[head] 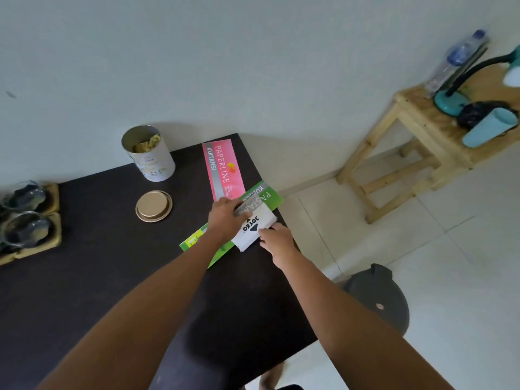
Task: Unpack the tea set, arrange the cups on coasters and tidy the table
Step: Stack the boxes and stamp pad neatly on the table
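Note:
Two glass cups [24,194] [21,229] sit on wooden coasters [53,197] at the left edge of the dark table [112,263]. A small white Joyko box [254,226] lies on a green receipt book [268,197] near the table's right edge. My left hand [225,218] grips the box's far left side and my right hand [274,240] holds its near right corner. A pink Paperline receipt book [222,167] lies just beyond, its near end under the green one. An open tin can [149,156] holding tea sachets stands at the back, its gold lid [153,205] flat in front.
A wooden stool [416,136] stands to the right on the tiled floor, carrying a plastic bottle [458,57], a teal desk lamp [450,101] and a light blue tumbler [489,128] on its side. A dark bin [380,299] sits on the floor by the table's right edge.

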